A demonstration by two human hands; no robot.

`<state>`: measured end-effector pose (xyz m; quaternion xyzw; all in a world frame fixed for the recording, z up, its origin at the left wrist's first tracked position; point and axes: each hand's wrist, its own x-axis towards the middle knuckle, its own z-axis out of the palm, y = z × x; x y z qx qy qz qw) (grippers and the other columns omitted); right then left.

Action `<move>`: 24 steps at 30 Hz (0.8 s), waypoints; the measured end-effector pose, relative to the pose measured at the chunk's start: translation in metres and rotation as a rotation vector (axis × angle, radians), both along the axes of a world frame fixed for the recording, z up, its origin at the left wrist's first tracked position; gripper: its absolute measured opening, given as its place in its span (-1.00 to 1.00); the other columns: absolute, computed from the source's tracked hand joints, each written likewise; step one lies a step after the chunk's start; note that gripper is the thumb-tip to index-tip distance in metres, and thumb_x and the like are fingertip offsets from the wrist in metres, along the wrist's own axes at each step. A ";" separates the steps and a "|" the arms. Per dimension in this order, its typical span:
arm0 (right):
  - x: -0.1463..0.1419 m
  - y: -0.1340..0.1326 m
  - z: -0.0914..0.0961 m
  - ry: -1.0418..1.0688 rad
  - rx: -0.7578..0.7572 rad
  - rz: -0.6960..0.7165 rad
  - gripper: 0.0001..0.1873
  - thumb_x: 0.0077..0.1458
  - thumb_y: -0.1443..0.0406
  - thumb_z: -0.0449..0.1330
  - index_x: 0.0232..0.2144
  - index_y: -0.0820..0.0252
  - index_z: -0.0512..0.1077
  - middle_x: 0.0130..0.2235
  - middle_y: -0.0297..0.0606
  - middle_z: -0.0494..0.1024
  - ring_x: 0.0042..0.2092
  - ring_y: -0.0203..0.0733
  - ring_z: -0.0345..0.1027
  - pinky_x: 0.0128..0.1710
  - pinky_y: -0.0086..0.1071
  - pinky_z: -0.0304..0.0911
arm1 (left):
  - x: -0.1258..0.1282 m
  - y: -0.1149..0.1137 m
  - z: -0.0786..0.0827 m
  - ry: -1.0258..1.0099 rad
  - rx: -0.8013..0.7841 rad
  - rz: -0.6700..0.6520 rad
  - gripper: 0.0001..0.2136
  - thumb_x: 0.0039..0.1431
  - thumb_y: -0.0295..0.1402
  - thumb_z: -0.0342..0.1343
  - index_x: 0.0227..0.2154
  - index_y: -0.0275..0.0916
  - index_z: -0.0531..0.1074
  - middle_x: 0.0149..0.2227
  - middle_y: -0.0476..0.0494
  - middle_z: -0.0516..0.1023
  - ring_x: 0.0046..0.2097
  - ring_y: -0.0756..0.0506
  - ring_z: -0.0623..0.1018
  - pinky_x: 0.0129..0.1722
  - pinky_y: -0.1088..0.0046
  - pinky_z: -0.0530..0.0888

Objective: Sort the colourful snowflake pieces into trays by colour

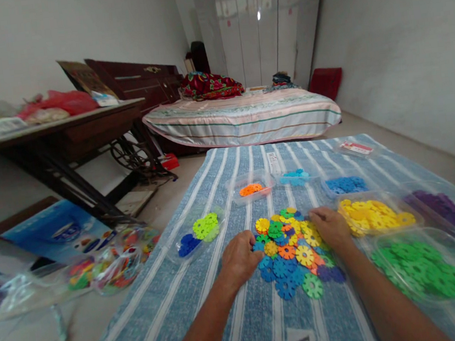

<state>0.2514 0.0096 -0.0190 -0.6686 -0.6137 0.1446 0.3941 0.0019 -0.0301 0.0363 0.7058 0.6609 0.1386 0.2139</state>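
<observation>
A mixed pile of interlocking plastic flower discs [287, 251] in yellow, green, orange, blue and purple lies on a striped cloth [225, 325]. My left hand [238, 256] is at its left edge, fingers curled inward and thumb beside the blue discs. Across the pile, my right hand [332, 228] has its fingers bent down close to the yellow discs. What either hand's fingertips hold, if anything, is hidden. By my right forearm stand clear tubs of yellow discs [376, 213] and green discs [426, 268].
Farther clear tubs hold orange discs [250, 190], light blue discs [294, 177], blue discs [345, 185] and purple discs [450, 212]. Left of the pile, one tub has lime discs [206, 226] and dark blue discs [188, 244]. A bed [246, 118] stands beyond; a sewing-machine table [60, 124] is left.
</observation>
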 end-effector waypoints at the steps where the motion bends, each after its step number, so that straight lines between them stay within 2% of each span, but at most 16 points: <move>1: 0.000 0.000 -0.001 0.000 0.009 0.003 -0.62 -0.01 0.13 -0.03 -0.43 0.19 0.51 -0.35 -0.22 0.54 -0.27 -0.16 0.38 -0.23 -0.33 0.22 | -0.001 0.002 -0.002 -0.039 -0.009 0.010 -0.88 -0.23 -0.44 0.10 -0.51 -0.27 0.35 -0.51 0.03 0.38 -0.44 0.02 0.36 -0.48 0.55 0.17; 5: 0.000 0.002 -0.003 0.008 0.005 0.011 -0.63 -0.01 0.13 -0.03 -0.43 0.19 0.51 -0.37 -0.23 0.53 -0.29 -0.16 0.37 -0.23 -0.33 0.21 | -0.009 0.008 -0.002 -0.230 -0.061 0.010 -0.94 -0.24 -0.45 0.09 -0.63 -0.29 0.32 -0.64 0.08 0.29 -0.53 0.05 0.31 -0.54 0.57 0.15; 9: -0.001 0.002 -0.002 0.015 -0.006 0.001 -0.63 -0.02 0.12 -0.03 -0.44 0.18 0.50 -0.37 -0.24 0.53 -0.29 -0.16 0.37 -0.25 -0.33 0.20 | -0.013 0.011 0.011 -0.443 -0.154 0.006 -0.92 -0.21 -0.41 0.10 -0.61 -0.31 0.33 -0.70 0.09 0.31 -0.61 0.07 0.29 -0.60 0.59 0.17; 12: -0.002 0.002 0.000 0.015 -0.002 0.003 -0.63 -0.01 0.12 -0.03 -0.45 0.18 0.50 -0.38 -0.24 0.52 -0.29 -0.17 0.36 -0.25 -0.34 0.20 | -0.008 0.017 0.021 -0.544 -0.240 0.031 -0.91 -0.16 -0.39 0.09 -0.59 -0.31 0.32 -0.71 0.07 0.35 -0.68 0.09 0.27 -0.65 0.60 0.17; 14: -0.003 0.002 0.001 0.011 -0.005 0.006 -0.63 -0.01 0.12 -0.03 -0.45 0.18 0.50 -0.38 -0.24 0.52 -0.29 -0.17 0.36 -0.25 -0.35 0.20 | 0.003 0.028 0.027 -0.571 -0.265 0.053 -0.92 -0.14 -0.41 0.09 -0.59 -0.31 0.32 -0.72 0.06 0.37 -0.70 0.10 0.27 -0.68 0.62 0.18; 17: -0.004 0.002 0.001 0.013 -0.012 0.003 -0.64 -0.01 0.13 -0.03 -0.44 0.17 0.50 -0.36 -0.25 0.53 -0.28 -0.17 0.37 -0.25 -0.35 0.20 | 0.032 0.057 0.038 -0.635 -0.272 0.089 -0.91 -0.11 -0.44 0.11 -0.61 -0.31 0.30 -0.70 0.04 0.39 -0.70 0.12 0.29 -0.69 0.65 0.18; 19: -0.004 0.002 0.001 0.020 -0.017 -0.001 -0.64 0.00 0.12 -0.03 -0.44 0.17 0.50 -0.36 -0.25 0.53 -0.27 -0.17 0.36 -0.24 -0.34 0.20 | 0.056 0.082 0.051 -0.728 -0.244 0.062 -0.90 -0.07 -0.44 0.10 -0.59 -0.32 0.31 -0.65 0.00 0.44 -0.67 0.13 0.33 -0.68 0.66 0.21; 21: -0.004 0.002 0.000 0.031 -0.017 0.002 -0.64 -0.01 0.12 -0.03 -0.44 0.17 0.50 -0.37 -0.25 0.53 -0.28 -0.16 0.36 -0.24 -0.34 0.20 | 0.079 0.104 0.064 -0.837 -0.142 0.095 -0.95 -0.04 -0.46 0.09 -0.47 -0.32 0.33 -0.55 -0.03 0.49 -0.61 0.11 0.41 -0.62 0.66 0.28; 24: -0.004 0.002 0.000 0.058 -0.009 0.015 -0.64 -0.02 0.13 -0.02 -0.44 0.18 0.50 -0.39 -0.25 0.53 -0.30 -0.16 0.36 -0.25 -0.34 0.20 | 0.096 0.119 0.078 -0.827 -0.109 0.100 -0.92 -0.01 -0.41 0.08 -0.45 -0.32 0.35 -0.53 -0.04 0.49 -0.59 0.11 0.42 -0.61 0.65 0.29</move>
